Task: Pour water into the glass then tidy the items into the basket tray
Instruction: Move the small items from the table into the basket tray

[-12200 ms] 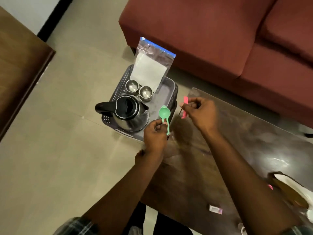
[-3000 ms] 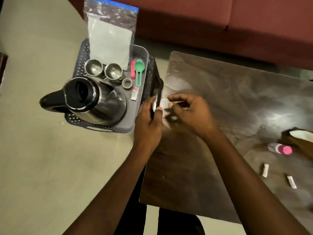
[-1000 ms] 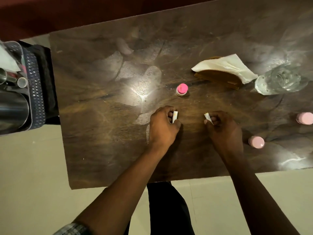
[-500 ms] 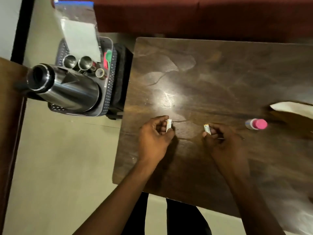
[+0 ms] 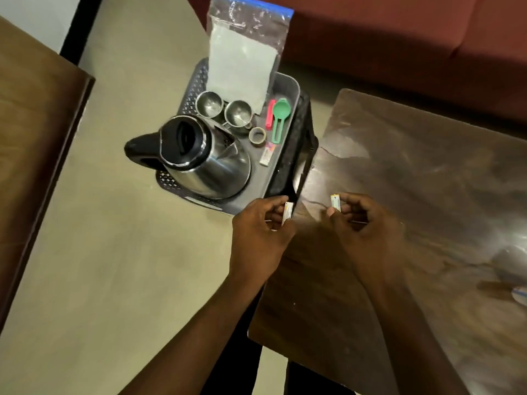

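Hands hover at the near-left corner of the dark wooden table, each pinching a small white sachet. Left hand grips its sachet between thumb and fingertips, just at the table edge beside the basket tray; right hand holds the second sachet upright over the tabletop, apart from the first.

The grey basket tray sits on the floor against the table — inside it stand a steel kettle with a black handle, two small steel cups, a zip bag of white powder leaning at the back, a green spoon, a pink clip, a tape roll and another sachet.
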{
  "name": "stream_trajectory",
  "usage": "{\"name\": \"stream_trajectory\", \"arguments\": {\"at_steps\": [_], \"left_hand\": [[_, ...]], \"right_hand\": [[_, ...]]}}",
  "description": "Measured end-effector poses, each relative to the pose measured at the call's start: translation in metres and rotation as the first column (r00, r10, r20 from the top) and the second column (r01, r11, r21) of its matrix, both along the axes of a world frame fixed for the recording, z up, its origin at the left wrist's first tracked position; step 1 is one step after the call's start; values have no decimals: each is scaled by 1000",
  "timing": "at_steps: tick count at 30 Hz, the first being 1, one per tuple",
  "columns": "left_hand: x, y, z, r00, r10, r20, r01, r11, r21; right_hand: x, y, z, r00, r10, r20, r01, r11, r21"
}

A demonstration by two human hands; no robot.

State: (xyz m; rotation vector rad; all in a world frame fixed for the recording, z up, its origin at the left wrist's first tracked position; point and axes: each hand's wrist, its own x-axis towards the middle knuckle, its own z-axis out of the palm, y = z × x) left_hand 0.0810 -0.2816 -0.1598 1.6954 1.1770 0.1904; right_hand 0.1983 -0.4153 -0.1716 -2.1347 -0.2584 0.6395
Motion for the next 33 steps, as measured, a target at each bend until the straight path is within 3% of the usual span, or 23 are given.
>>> {"name": "stream_trajectory", "arguments": {"at_steps": [9,13,19,24,33], "left_hand": [[-64,80,-4,997,68,-46,-70,997,-35],[-82,109,-10,993,113,-29,-115,990,-81],[-90,112,-20,996,82,-16,-84,987,-140],[-97,108,-24,999,35,-15,-37,985,-170],[-105,118,-34,1000,-1,-30,-4,985,-172]], "right_hand": [[-3,119,-1,993,120,-13,-119,992,35],[3,169,-15,950,286,125,-270,954,-134],[13,216,-27,803,561,204,-423,775,-469],[13,232,-46,769,606,203,-400,704,-587],[19,250,-61,797,584,155,-380,685,-622]]}}
